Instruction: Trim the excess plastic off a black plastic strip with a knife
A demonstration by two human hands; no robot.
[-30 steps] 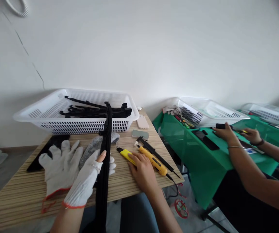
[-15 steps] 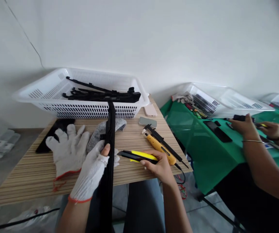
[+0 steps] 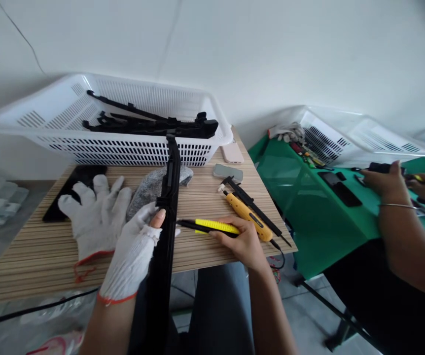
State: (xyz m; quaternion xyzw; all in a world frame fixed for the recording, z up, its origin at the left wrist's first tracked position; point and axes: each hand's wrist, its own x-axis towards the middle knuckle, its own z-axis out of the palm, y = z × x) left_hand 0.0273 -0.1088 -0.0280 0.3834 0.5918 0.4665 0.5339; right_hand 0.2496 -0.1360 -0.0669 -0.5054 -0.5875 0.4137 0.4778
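Note:
My left hand (image 3: 134,251), in a white knit glove with the thumb tip bare, is closed around a long black plastic strip (image 3: 168,217). The strip stands lengthwise in front of me, its lower end over my lap and its upper end in front of the basket's wall. In my bare right hand (image 3: 244,241) is a yellow and black utility knife (image 3: 216,226). The knife's tip points left, at the strip's right edge beside my left fingers; whether it touches cannot be made out. A grey cloth (image 3: 148,190) lies behind the strip.
A white basket (image 3: 123,148) with several black strips (image 3: 149,125) stands at the back of the wooden table (image 3: 197,254). Left lie a spare glove (image 3: 96,217) and a dark flat object (image 3: 55,202); right, a yellow corded tool (image 3: 249,217) and calipers (image 3: 257,209). A co-worker's hands (image 3: 390,185) work at a green table.
The knife has turned in my right hand, and its tip has come closer to the strip's right edge. My left hand keeps its hold. The camera view has shifted slightly.

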